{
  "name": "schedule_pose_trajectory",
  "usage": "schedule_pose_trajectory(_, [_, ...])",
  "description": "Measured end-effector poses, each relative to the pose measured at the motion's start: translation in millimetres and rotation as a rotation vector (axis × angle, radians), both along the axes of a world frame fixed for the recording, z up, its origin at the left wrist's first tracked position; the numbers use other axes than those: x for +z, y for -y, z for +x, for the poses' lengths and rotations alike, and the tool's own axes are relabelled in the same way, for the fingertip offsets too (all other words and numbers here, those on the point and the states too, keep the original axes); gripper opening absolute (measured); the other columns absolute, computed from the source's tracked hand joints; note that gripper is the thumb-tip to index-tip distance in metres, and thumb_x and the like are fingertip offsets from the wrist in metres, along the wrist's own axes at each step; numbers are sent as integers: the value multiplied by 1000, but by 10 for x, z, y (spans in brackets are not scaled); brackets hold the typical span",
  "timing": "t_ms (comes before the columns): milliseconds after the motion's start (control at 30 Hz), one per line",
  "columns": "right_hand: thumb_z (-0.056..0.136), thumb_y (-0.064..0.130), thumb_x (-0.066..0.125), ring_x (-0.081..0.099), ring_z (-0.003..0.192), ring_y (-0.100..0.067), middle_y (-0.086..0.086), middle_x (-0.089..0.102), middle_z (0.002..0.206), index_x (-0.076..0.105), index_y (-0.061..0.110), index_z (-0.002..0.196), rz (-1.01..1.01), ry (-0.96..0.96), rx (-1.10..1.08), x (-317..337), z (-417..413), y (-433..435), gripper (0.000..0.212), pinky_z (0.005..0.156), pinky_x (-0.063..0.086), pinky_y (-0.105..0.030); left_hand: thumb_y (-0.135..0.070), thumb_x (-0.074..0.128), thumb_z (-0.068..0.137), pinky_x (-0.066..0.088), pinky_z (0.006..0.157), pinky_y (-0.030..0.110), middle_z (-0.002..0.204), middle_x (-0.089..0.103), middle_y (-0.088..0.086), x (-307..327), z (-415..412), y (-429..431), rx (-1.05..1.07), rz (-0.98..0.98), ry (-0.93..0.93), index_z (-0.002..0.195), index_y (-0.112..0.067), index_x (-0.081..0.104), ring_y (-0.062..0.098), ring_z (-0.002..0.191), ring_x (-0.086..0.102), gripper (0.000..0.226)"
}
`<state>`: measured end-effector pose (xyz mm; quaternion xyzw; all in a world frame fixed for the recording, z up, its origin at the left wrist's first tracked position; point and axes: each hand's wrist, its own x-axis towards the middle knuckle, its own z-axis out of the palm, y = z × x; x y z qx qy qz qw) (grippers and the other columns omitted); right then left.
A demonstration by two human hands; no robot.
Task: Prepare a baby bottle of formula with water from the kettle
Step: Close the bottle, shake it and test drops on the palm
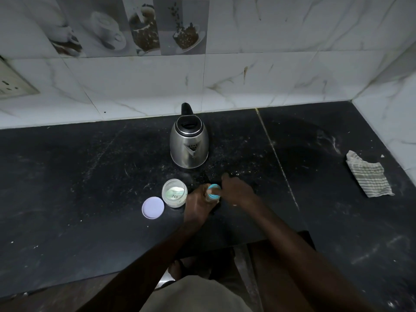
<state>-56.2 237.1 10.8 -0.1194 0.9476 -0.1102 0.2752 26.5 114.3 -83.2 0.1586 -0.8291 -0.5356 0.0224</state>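
Your left hand was wrapped round the body of the baby bottle, which stood on the dark worktop in front of the kettle and just right of the formula jar. The bottle's long axis ran close to upright, its blue collar end pointing up toward you, so you saw it almost end-on. Your right hand met that collar at its right edge; it touched the rim, but the blur hid whether its fingers pinched it. The two hands sat close together, the bottle between them. The kettle stood upright with its spout turned toward you and its black handle toward the tiled wall. The jar was open with pale powder and a scoop inside, and its round lid lay flat just left of it. A striped cloth lay crumpled well off to your right
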Motion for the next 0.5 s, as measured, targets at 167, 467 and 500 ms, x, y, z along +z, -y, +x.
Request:
schedule_pose_trajectory(167, [86,60,71,75,75,-22,-4,76,88,68,18,100,-340,66,-365,-39,-357,-470,44,76,61,-41,-20,86,82,48,69,4,82,72,-15,113,14,-19,5,44,17,104,-25,73,-12,79,67,26])
schedule_pose_trajectory(467, [97,26,62,56,121,-39,-14,50,135,60,24,137,91,-91,164,-858,-194,-321,40,98,53,-46,-21,85,83,44,70,1,80,71,-17,130,6,-24,0,34,4,105,-28,71,-13,80,66,27])
schedule_pose_trajectory(500, [97,23,59,58,119,-39,-15,52,132,62,19,133,92,-117,154,-868,-194,-309,36,96,53,-45,-21,84,83,45,71,1,81,72,-16,131,9,-24,-2,35,6,105,-28,72,-13,80,66,27])
